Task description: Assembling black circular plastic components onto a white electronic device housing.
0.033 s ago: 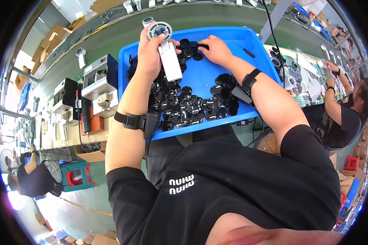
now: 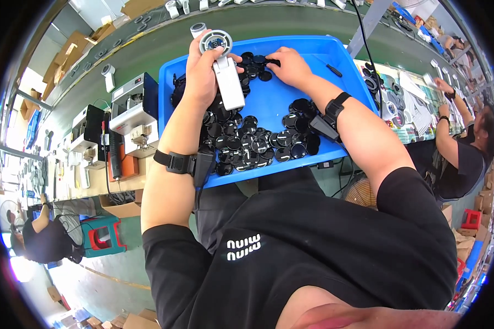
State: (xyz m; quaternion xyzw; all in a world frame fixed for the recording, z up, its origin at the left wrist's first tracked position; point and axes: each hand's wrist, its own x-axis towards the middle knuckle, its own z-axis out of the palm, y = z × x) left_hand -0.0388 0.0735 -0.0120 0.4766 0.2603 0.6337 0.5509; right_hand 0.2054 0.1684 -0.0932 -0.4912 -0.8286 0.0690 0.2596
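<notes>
White, probably light and stiff, the device [image 2: 225, 70] is clasped by the left hand [image 2: 202, 68], upper centre of the frame; the handle [image 2: 231, 90] should be gripped, the fragile-looking head [image 2: 217, 42] spared; a black piece [image 2: 273, 62] is pinched by the right hand [image 2: 290, 67]

The black T-shirt [image 2: 335, 236] bears white chest lettering [image 2: 244, 248].

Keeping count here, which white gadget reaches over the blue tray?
The gadget in the wearer's left hand: its handle is above the tray; other white ones are outside.
</notes>
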